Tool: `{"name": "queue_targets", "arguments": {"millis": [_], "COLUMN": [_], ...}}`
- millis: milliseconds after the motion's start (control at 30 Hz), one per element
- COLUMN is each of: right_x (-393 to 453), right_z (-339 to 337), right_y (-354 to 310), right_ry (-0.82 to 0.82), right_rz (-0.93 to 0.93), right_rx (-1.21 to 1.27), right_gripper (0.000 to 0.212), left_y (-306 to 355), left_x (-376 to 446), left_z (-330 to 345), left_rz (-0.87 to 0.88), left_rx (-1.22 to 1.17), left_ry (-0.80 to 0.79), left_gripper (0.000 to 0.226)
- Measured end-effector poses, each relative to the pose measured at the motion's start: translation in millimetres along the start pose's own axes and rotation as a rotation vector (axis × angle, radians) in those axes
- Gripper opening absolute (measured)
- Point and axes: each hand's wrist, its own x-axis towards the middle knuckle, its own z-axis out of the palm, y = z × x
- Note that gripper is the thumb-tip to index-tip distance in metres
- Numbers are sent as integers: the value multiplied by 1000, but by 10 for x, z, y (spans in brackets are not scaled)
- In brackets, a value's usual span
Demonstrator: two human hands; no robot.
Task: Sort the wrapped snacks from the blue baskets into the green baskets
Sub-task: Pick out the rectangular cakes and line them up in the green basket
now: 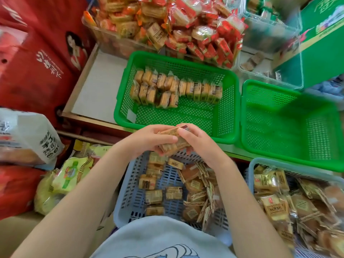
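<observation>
While both hands, left hand and right hand, grip a stack of wrapped biscuits, the upper-centre green basket holds two rows; the right green basket is empty, and both blue baskets, centre and right, remain stocked.

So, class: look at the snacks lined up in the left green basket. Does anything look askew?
Mostly neat, but in the left green basket the front-row snack packets lean and overlap, unlike the straight back row.

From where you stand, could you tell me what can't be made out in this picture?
- Head view: how many snacks the left hand and right hand hold; the fingers cover them.
- Right blue basket: cut off by the frame's edge.
- Packet print in the left green basket: too small.
</observation>
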Motion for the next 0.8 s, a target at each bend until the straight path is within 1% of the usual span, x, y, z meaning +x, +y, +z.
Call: {"name": "queue_targets", "arguments": {"millis": [67, 100, 167, 200, 233, 300, 333, 367, 400, 467, 533, 600, 667, 733, 800], "right_x": [93, 141, 248, 312, 384, 565, 683, 804, 942, 1219, 1487, 1736, 1937, 2079, 2162], "right_z": [-48, -65, -101, -136, -177, -295, -366, -427, -483, -522, -466, -335, -167, -10, 63], "right_y": [22, 29, 37, 30, 18, -9, -12, -17, -10, 1, -7, -37, -105, -156, -141], "right_ry": [18, 8, 34, 94, 182, 381, 473, 548, 603, 651, 636, 583, 539, 521, 513], "right_rz": [17, 30, 40, 33, 29, 61, 95, 134, 178, 266, 354, 395, 365, 326, 320], "right_rx": [55, 83, 91, 70, 51, 56, 59, 41, -7, -175, -302, -275, -189, -199, -242], "right_gripper": [35, 39, 43, 39, 36, 37, 42, 49, 56, 65, 72, 86, 99, 111, 113], "left_y": [-29, -59, -128, -165, -216, -390, -499, -611, -713, -835, -849, -849, -859, -878, -885], "left_x": [94, 146, 256, 310, 363, 441, 455, 462, 475, 505, 532, 542, 540, 543, 549], "left_z": [-57, -87, -119, -145, -189, -324, -379, -418, -446, -464, -464, -461, -464, -472, -465], "left_rz": [25, 45, 113, 149, 177, 176, 134, 86, 57, 58, 73, 79, 88, 92, 80], "left_rx": [-31, -40, -9, 74, 226, 660, 865, 1016, 1113, 1184, 1183, 1180, 1184, 1179, 1183], "left_ry": [168, 227, 308, 382, 497, 715, 748, 731, 705, 687, 702, 714, 715, 714, 709], "left_gripper": [65, 69, 64, 60, 57, 56, 54, 55, 59, 67, 66, 64, 62, 61, 60]}}
